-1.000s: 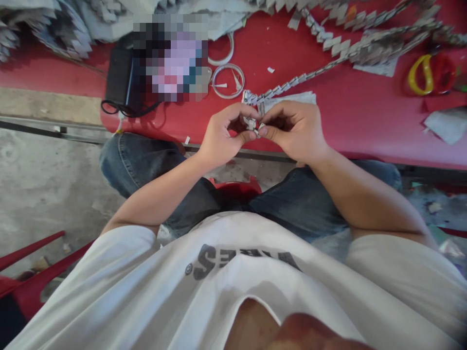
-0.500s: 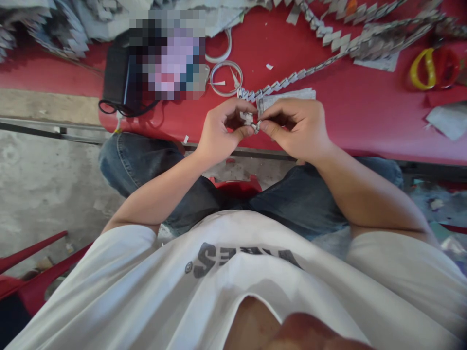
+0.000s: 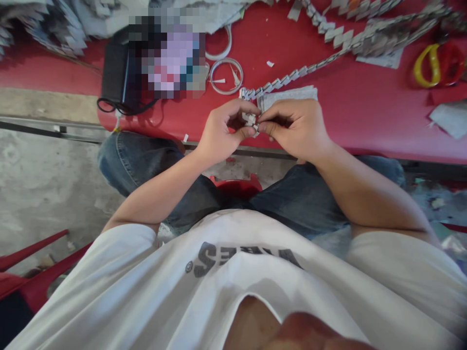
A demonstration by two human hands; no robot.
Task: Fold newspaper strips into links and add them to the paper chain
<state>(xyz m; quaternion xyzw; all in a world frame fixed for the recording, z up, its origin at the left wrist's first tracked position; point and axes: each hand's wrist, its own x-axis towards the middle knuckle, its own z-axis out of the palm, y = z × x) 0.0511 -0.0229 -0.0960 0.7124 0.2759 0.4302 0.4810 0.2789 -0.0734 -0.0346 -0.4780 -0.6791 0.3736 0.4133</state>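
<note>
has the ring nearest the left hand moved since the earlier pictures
No: the ring keeps its place on the red table, judged against the black box.

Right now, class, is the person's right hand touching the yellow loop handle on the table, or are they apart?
Apart. The head view shows a broad stretch of red tabletop between the right hand and the yellow loop handle.
</note>
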